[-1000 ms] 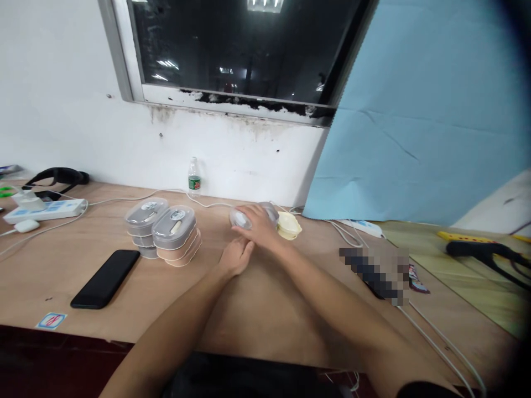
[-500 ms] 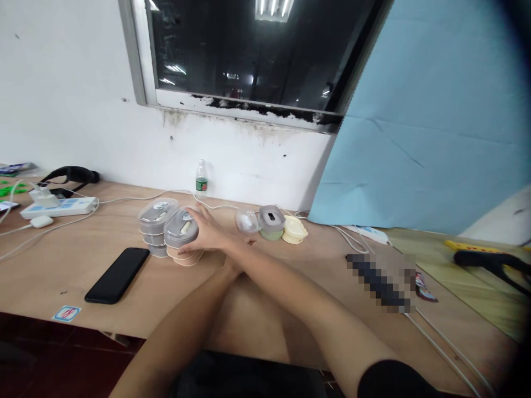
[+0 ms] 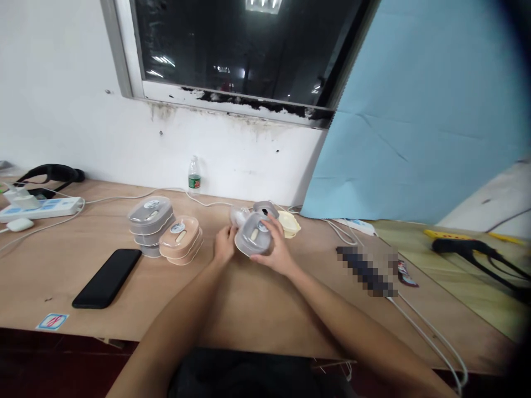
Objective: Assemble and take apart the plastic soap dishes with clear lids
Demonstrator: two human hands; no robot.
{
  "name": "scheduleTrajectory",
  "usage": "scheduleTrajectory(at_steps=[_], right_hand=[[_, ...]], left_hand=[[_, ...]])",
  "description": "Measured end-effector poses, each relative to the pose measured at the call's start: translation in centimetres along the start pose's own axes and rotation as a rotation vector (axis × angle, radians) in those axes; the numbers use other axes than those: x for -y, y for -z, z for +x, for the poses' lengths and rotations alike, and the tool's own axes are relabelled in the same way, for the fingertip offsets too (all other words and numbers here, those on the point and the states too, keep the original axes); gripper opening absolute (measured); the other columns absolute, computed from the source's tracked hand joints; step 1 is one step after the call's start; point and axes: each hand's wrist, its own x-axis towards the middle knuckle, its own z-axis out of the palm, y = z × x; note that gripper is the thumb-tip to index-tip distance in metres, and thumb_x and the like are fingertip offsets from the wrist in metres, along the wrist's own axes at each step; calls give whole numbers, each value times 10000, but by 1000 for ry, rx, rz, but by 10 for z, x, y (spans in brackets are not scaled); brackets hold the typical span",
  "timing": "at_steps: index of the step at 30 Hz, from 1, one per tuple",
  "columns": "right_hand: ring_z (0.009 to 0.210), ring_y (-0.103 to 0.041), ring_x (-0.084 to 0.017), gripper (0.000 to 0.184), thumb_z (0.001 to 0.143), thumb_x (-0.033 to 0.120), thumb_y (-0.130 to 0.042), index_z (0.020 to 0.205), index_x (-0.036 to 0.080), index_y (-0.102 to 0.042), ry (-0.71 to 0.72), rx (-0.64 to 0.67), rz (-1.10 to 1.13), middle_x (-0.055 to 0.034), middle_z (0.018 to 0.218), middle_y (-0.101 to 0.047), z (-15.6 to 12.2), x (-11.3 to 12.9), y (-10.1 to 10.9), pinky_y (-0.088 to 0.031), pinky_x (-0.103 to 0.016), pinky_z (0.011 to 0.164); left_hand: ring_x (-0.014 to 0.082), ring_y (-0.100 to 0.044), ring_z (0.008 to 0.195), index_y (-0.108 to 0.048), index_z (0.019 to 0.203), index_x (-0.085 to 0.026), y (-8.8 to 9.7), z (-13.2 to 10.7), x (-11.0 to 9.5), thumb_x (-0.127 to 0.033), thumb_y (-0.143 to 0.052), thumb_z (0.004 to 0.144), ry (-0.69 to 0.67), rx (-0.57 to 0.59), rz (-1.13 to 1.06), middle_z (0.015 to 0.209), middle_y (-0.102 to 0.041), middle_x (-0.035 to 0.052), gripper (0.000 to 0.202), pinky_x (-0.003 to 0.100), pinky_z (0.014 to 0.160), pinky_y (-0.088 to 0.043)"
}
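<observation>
My right hand (image 3: 279, 247) grips a grey oval lunch box (image 3: 256, 235) with a clear lid, tilted above the table, thumb below and fingers along its far side. Just left of that box, my left hand (image 3: 224, 243) has its fingers curled; whatever is in them is hidden. Behind the held box are a clear plastic piece (image 3: 239, 215), another grey box (image 3: 266, 208) and a pale yellow box (image 3: 290, 224), all partly covered. To the left stand a stack of grey lunch boxes (image 3: 150, 224) and a stack of peach lunch boxes (image 3: 181, 243), side by side.
A black phone (image 3: 107, 278) lies at the front left. Against the wall stands a water bottle (image 3: 194, 176). A power strip (image 3: 45, 208) and cables run along the left and back. At right are a blurred dark object (image 3: 365, 271) and a small wrapper (image 3: 407, 274).
My right hand has carried the grey lunch box rightward off the peach stack. My arms, crossed before, are now apart, and my left hand has come out from beneath my right forearm.
</observation>
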Motion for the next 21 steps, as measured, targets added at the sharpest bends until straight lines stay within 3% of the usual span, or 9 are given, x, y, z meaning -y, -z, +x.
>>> scheduleTrajectory(at_steps=[2, 4, 7, 9, 12, 16, 21], right_hand=[[1403, -218, -362, 990, 547, 494, -835, 1400, 276, -382, -96, 98, -48, -129, 1522, -191, -24, -19, 9, -261, -541, 1117], [1403, -224, -355, 1002, 547, 492, -835, 1410, 274, -375, -172, 207, -68, -136, 1527, -172, -40, -32, 10, -286, -531, 1108], [1405, -223, -353, 1079, 533, 515, -834, 1446, 268, -314, -214, 289, -61, -153, 1536, -142, -48, -43, 4, -291, -530, 1104], [1409, -212, -356, 1117, 529, 526, -832, 1464, 285, -271, -205, 295, -47, -151, 1543, -123, -48, -47, 0, -281, -542, 1104], [1417, -187, -356, 1160, 534, 521, -833, 1484, 295, -207, -184, 276, -23, -156, 1548, -104, -48, -54, -3, -266, -552, 1108], [1425, -156, -357, 1218, 518, 512, -845, 1497, 277, -158, -178, 238, -19, -169, 1548, -109, -50, -60, -3, -248, -554, 1117], [1432, -136, -348, 1260, 518, 512, -845, 1507, 264, -104, -189, 233, -17, -175, 1550, -124, -51, -58, -1, -242, -552, 1122]], left_hand=[[224, -649, 858, -649, 934, -125, -1, -1, -5, -483, -324, 941, 11, -35, -15, 890, -695, 103, 483, 339, 777, -490], [224, -651, 882, -660, 971, -134, -4, -6, -10, -528, -342, 928, -28, 15, -13, 943, -703, 108, 508, 346, 805, -489], [253, -632, 993, -633, 1123, -172, -8, -18, -17, -595, -495, 841, -148, 238, 98, 1111, -676, 110, 527, 387, 884, -475], [289, -597, 1087, -568, 1249, -204, -8, -25, -19, -623, -618, 738, -218, 369, 210, 1229, -621, 114, 662, 423, 941, -451], [321, -535, 1186, -477, 1349, -238, -6, -29, -19, -637, -712, 624, -306, 471, 325, 1340, -539, 115, 860, 452, 1010, -407], [352, -518, 1202, -441, 1381, -206, -5, -28, -22, -645, -722, 603, -364, 507, 394, 1369, -511, 138, 936, 474, 1021, -399], [351, -527, 1196, -488, 1347, -186, -6, -27, -26, -643, -666, 677, -344, 433, 398, 1356, -529, 138, 830, 469, 1023, -397]])
